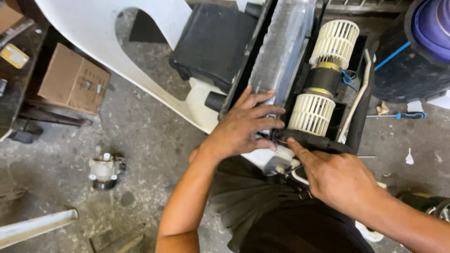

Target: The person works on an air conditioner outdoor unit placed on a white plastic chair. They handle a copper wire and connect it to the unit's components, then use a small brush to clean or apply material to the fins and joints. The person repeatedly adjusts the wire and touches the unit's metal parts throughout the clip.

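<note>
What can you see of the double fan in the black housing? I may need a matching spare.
The double fan is two cream, ribbed plastic drum wheels on one shaft, with a dark cylindrical motor between them, banded in brass-coloured rings. It lies lengthwise in the black housing, beside a silvery finned core. Blue wires loop at the motor. Neither hand touches it; the left hand rests on the core's near end.

Cream ribbed blower wheels [323, 77], silver finned coil [281, 47], black housing [213, 42], blue-handled screwdriver [403, 115], brown cardboard box [72, 79].

Black hose [313, 140] end under hands [246, 124]
</note>
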